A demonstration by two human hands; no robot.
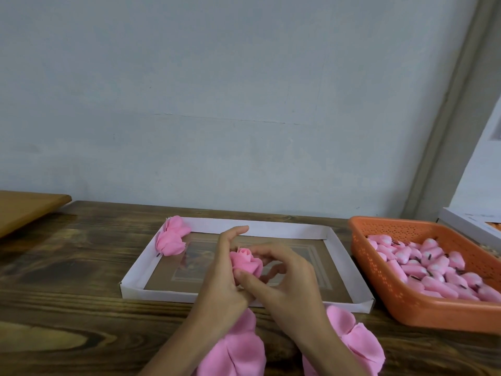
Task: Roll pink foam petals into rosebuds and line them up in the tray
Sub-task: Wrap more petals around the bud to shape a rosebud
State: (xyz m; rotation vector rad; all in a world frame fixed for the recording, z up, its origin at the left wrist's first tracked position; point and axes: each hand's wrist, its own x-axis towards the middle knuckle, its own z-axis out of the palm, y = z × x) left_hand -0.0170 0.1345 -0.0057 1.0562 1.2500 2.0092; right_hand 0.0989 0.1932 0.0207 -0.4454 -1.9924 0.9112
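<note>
Head view, centre of frame: one pink rolled foam rosebud (245, 263), pinched between both hands above the middle of the shallow white cardboard tray (284, 230) and not yet set down. Gripped low by the left hand (219, 280), thumb and lower fingers curled round it, forefinger sticking out straight toward the tray's far wall. Wrapped from the other side by the right hand (284, 278), fingers bent round the outer petal, thumb pressing near the base. Bloom end up and tipped slightly away, long axis roughly upright, base hidden between the thumbs.

Up and left of the held bud, in the tray's upper-left corner: finished pink rosebuds (172, 240), seemingly two, touching, seam between them hard to read. Probably the next slot just beside them, so a move up-left, with the left hand nearer.

Counted outward: one tray; two heaps of loose pink foam petals (238, 346) at the bottom edge; one orange perforated plastic basket (379, 267) at right, holding pink foam pieces too many to count; all on the dark wooden tabletop (67, 267).
</note>
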